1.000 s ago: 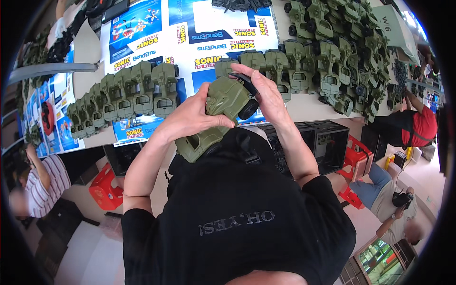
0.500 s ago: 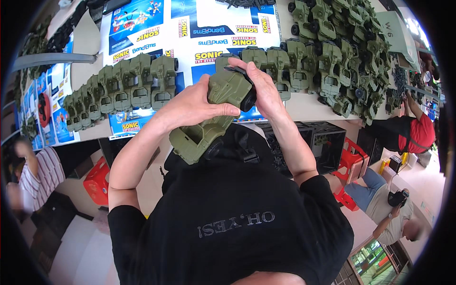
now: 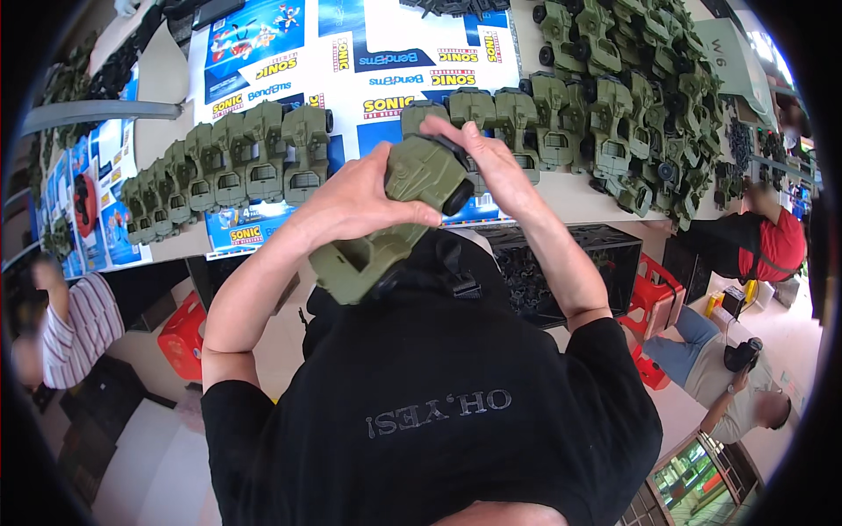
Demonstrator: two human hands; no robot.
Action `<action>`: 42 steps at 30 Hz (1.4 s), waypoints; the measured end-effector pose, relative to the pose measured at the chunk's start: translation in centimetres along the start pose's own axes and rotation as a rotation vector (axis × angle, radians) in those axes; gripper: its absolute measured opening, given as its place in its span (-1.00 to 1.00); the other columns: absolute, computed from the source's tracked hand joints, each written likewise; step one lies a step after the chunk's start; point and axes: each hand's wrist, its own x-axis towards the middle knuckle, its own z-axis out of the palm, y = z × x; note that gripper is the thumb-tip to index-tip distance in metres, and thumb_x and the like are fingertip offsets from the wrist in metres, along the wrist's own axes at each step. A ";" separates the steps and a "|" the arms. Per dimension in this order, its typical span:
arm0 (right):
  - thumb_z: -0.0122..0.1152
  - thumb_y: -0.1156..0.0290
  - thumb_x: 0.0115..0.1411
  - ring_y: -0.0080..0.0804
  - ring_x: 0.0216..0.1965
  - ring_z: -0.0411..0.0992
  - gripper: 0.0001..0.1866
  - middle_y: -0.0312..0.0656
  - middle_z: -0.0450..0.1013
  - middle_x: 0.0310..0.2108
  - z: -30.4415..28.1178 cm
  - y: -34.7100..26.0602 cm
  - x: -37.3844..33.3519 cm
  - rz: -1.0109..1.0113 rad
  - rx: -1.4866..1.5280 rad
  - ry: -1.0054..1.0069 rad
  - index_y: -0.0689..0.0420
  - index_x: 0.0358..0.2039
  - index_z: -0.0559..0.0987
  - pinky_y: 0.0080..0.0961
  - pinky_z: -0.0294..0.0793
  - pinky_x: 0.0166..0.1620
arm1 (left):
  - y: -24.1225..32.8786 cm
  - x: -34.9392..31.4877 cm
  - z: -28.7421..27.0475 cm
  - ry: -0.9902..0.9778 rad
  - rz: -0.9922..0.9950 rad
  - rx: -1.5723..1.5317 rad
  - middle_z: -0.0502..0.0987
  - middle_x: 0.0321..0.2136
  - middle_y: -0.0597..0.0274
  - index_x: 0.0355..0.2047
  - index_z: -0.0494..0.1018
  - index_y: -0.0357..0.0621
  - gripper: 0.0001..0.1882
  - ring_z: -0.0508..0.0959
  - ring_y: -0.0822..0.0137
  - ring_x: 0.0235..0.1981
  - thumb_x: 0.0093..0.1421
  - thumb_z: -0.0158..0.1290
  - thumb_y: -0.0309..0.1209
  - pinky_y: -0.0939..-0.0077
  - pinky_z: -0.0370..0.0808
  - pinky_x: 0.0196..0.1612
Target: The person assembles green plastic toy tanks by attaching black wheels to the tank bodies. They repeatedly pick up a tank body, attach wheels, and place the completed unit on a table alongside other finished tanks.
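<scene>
Matt olive plastic toy truck [image 3: 399, 215], glossy printed cartons [image 3: 368, 44]

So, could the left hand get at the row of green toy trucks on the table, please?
Probably not at once: the left hand grips the green toy truck together with the right hand; the row itself lies unobstructed.

Ahead of my hands [image 3: 421, 188], rows of green toy jeeps [image 3: 237, 162] crowded the table [image 3: 167, 70]; only the flat printed cards [image 3: 386, 44] beyond left open room.
</scene>
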 end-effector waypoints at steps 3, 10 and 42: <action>-0.26 -0.05 0.35 -0.46 -0.15 0.42 -0.38 -0.17 0.54 -0.26 -1.2 -0.6 0.3 0.025 -0.041 -0.082 0.26 -0.16 0.58 -0.50 0.32 0.02 | -0.6 -0.4 -0.6 -0.079 0.061 -0.047 0.52 -0.20 -0.10 -0.08 0.33 -0.34 -0.10 0.52 0.00 -0.10 -0.31 0.38 0.05 0.28 0.42 -0.04; -0.55 -0.22 0.31 -0.52 -0.19 0.33 -0.22 -0.20 0.42 -0.25 1.4 -0.8 -0.5 -0.007 -0.082 -0.087 0.21 -0.15 0.51 -0.49 0.28 -0.04 | 0.8 -1.5 -0.1 -0.102 0.245 0.213 0.52 -0.22 -0.06 0.01 0.23 -0.26 -0.03 0.52 -0.05 -0.14 -0.37 0.42 -0.04 0.24 0.43 -0.08; -0.51 -0.33 0.23 -0.28 0.17 0.22 -0.13 -0.01 0.30 0.09 3.3 -1.3 2.9 0.324 0.147 -0.350 0.22 0.12 0.35 -0.39 0.15 0.22 | -7.6 -0.7 -1.1 -0.267 0.120 -0.674 0.35 0.02 0.28 0.24 0.02 -0.19 0.20 0.33 0.40 0.03 -0.39 0.49 -0.32 0.41 0.26 0.14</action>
